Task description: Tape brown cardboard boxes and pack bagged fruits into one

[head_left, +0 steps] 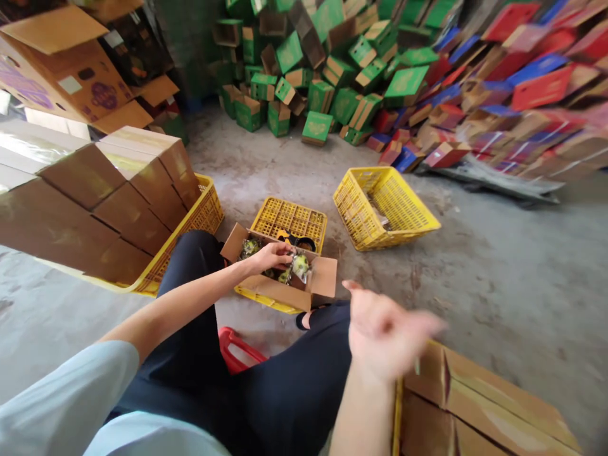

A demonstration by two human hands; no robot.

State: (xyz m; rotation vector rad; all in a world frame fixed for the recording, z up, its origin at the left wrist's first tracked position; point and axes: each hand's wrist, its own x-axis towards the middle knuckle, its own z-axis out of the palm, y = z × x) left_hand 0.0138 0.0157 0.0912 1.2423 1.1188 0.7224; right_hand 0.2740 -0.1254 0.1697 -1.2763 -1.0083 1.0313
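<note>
My left hand [272,257] reaches over an open cardboard box [325,276], its fingers pinched at the edge of a clear plastic bag. In that bag is a round green piece of produce [301,265], its exact kind too small to tell. More wrapped green pieces [250,247] lie inside the box, partly hidden by my hand. The box rests on an upturned yellow crate [288,218]. A tape dispenser [297,240], yellow and black, lies behind the box. My right hand [384,323] is raised to the right of the box, blurred, thumb and fingers apart with nothing visible in it.
A yellow crate [387,209] stands tilted ahead on the right. Closed cardboard boxes [118,209] fill a yellow crate on my left; more boxes [494,405] are at lower right. Heaps of green boxes [318,126] and red-blue boxes [541,88] lie beyond. Something red [237,351] shows between my legs.
</note>
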